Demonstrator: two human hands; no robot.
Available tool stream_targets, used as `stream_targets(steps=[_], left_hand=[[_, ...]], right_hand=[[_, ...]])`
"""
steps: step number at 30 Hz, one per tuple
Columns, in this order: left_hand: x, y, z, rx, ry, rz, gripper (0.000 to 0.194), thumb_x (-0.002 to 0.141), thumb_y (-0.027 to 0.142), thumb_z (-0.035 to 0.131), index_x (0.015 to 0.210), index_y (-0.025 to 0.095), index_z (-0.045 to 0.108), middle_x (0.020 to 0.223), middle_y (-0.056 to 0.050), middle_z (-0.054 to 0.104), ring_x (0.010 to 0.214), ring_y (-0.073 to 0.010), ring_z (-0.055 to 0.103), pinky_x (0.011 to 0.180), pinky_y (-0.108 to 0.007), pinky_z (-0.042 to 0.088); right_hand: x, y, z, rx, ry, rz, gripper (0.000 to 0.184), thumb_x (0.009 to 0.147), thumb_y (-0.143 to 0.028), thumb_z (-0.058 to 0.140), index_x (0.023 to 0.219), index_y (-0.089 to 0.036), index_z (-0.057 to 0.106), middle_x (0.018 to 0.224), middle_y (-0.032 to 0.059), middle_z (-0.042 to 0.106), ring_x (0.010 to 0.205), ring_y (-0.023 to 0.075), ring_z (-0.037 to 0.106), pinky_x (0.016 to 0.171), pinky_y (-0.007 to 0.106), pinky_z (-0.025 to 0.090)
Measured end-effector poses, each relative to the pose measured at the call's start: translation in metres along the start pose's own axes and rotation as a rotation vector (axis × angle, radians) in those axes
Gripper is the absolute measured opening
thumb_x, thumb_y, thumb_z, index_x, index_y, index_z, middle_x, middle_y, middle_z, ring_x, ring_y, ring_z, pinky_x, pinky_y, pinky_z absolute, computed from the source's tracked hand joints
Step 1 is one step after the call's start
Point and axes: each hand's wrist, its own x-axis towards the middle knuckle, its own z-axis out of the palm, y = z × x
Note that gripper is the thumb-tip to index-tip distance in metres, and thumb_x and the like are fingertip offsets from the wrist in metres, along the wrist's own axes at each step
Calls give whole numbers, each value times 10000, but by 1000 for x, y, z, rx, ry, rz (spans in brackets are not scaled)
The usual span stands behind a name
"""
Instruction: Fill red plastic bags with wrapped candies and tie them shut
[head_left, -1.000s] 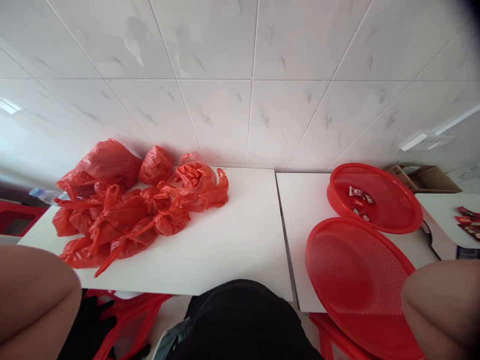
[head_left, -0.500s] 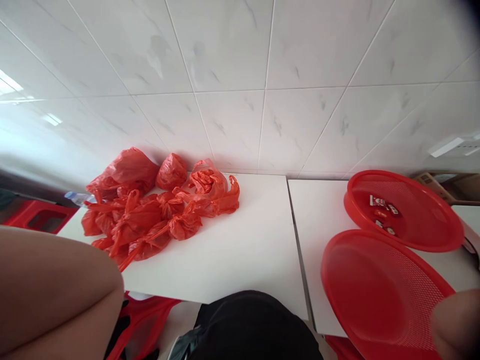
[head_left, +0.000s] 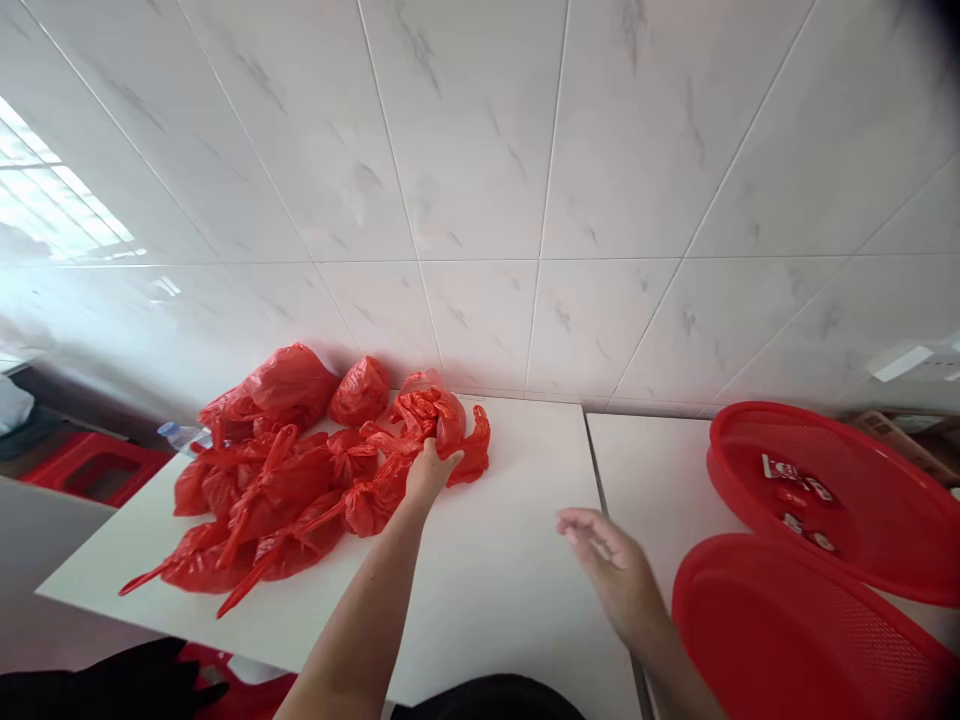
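Several tied red plastic bags (head_left: 285,480) lie heaped on the left of a white table (head_left: 495,560). My left hand (head_left: 431,470) reaches out to the pile's right end and closes on an untied red bag (head_left: 431,415) with red things inside. My right hand (head_left: 611,575) hovers open above the table near its right edge, fingers spread and a little blurred, holding nothing. It is just left of the near red basket (head_left: 795,640).
A second white table (head_left: 660,480) adjoins on the right, carrying two shallow red mesh baskets; the far red basket (head_left: 885,530) holds a few small red packets (head_left: 799,490). A tiled wall backs both tables. A plastic bottle (head_left: 180,436) lies behind the bags. Red stools stand at far left.
Both arms have come up from beside my lap and reached over the table. My left hand has taken hold of the untied red bag. The view has tilted up.
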Motion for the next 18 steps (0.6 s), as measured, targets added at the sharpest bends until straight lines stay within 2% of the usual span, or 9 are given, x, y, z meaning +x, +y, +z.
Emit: stream_targets(steps=[2,4,6,10,13,16,18], left_hand=[[-4,-3,16,-8,-4,51,391,919,305,443,1273,139,452,1109,-155,647,1000,-242,611,801,-332,458],[-11,-4,24,-23,10,146,370,922,193,381,1287,176,442,1173,-127,625,1049,-210,589,835,-299,439],[-24,-5,27,-31,4,261,387,897,138,389,1272,202,458,1184,-101,621,1059,-199,579,855,-288,427],[-59,-9,39,-27,-64,463,306,855,91,409,1067,225,585,954,-50,668,894,-196,604,792,-292,439],[-84,-17,54,-35,-92,550,263,865,96,392,977,213,599,900,-50,654,874,-192,586,774,-293,444],[-101,-24,65,-63,-114,654,266,856,72,371,918,206,592,876,-50,647,843,-182,571,737,-285,449],[-106,-28,65,-78,-119,707,299,820,30,349,872,205,585,827,-41,633,800,-177,555,701,-283,445]], right_hand=[[-4,13,17,7,-150,14,265,865,-426,497,1004,-253,642,1040,46,672,1022,209,611,927,355,480],[-6,21,26,1,-229,-18,240,863,-372,503,1039,-270,630,1103,38,646,1072,204,584,942,350,469],[-1,26,31,6,-217,-57,262,866,-341,492,1094,-279,604,1166,42,609,1093,200,566,929,349,475],[24,31,43,46,-148,-152,295,892,-327,437,1150,-257,560,1178,61,590,1077,181,566,914,325,474],[46,41,61,-71,-197,-206,262,906,-329,385,1035,-232,591,1050,46,624,985,167,584,885,299,461],[58,61,81,-244,-288,-157,324,904,-352,346,783,-204,607,764,15,613,713,163,567,683,286,470],[59,77,91,-315,-326,-118,352,893,-352,348,697,-199,597,652,1,573,611,159,525,588,277,438]])
